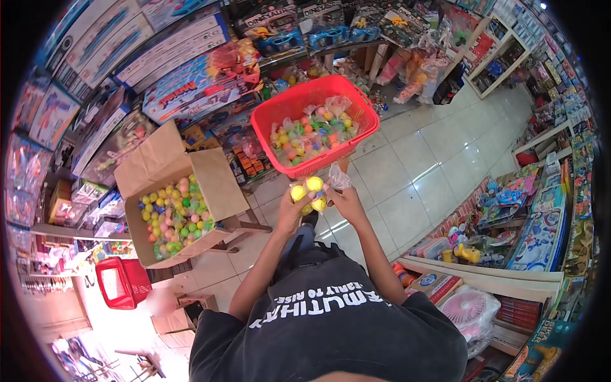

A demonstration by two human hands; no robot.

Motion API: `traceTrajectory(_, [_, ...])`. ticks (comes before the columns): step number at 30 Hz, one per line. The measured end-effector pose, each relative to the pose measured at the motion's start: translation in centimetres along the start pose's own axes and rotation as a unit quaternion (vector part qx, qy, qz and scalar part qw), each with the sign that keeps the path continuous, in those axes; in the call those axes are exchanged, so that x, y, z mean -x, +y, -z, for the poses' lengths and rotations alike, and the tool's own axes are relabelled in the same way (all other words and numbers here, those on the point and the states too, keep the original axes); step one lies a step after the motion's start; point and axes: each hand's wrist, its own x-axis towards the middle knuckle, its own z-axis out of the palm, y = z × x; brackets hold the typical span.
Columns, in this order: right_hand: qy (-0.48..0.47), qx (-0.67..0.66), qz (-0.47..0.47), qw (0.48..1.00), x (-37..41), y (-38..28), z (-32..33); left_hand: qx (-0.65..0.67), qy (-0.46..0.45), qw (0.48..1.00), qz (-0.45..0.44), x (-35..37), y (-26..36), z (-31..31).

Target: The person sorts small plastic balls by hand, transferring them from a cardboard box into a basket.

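In front of my chest I hold a clear plastic bag of several small yellow balls (315, 184) between both hands. My left hand (290, 209) is closed around the left side of the bag, next to the balls. On the other side, my right hand (344, 202) pinches the bag, and its loose clear plastic end (339, 177) sticks up above the fingers. Just beyond the hands stands a red plastic basket (305, 167) with bagged colourful balls (312, 137) inside. To the left, an open cardboard box (216, 184) contains many loose coloured balls (181, 210).
The cardboard box rests on a wooden stool (248, 226). A red basket (124, 283) sits at the lower left. Boxed toys (197, 79) line the shelves ahead and left. At right are low toy displays (538, 223) and a wrapped pink fan (468, 312). Tiled floor (420, 172) runs between.
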Motion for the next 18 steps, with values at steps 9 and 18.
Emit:
traceTrajectory(9, [-0.054,-0.051,-0.089,0.993,-7.1,0.8,5.4,-0.132,-0.020,0.991,-0.028,-8.5,0.0,-2.5])
traceTrajectory(18, [-0.100,-0.025,-0.122,0.987,-18.1,0.6,8.9,-0.185,0.036,0.979,-0.083,-19.2,0.0,-2.6])
